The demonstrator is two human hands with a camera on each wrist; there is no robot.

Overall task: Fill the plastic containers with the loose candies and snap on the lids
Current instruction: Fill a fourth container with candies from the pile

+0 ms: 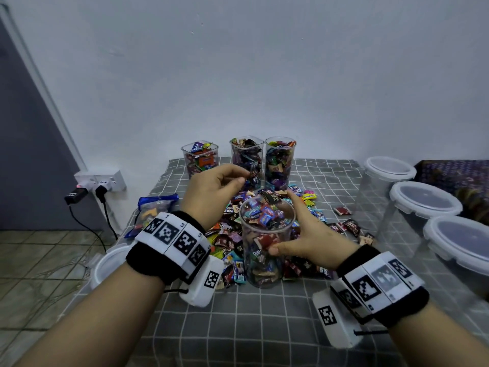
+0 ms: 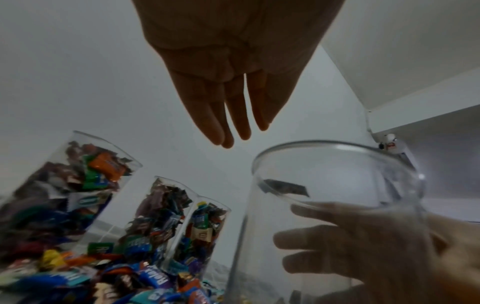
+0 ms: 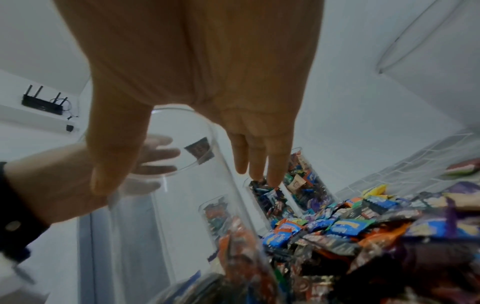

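A tall clear round container [image 1: 266,250] stands upright at the near edge of the loose candy pile [image 1: 230,234], partly filled with wrapped candies. My right hand [image 1: 284,223] grips its side, thumb in front and fingers round the far wall; the right wrist view shows the same hold on the container [image 3: 182,195]. My left hand [image 1: 238,178] hovers above and left of the mouth, its fingers [image 2: 233,131] straight and holding nothing. A dark wrapped candy [image 1: 272,198] sits at the rim, also visible as the dark candy [image 2: 285,188] from the left wrist.
Three filled open containers [image 1: 201,160] [image 1: 247,157] [image 1: 280,160] stand at the back of the checked cloth. Three lidded empty containers [image 1: 423,200] line the right edge. A blue candy bag [image 1: 156,210] and a loose lid [image 1: 108,263] lie left.
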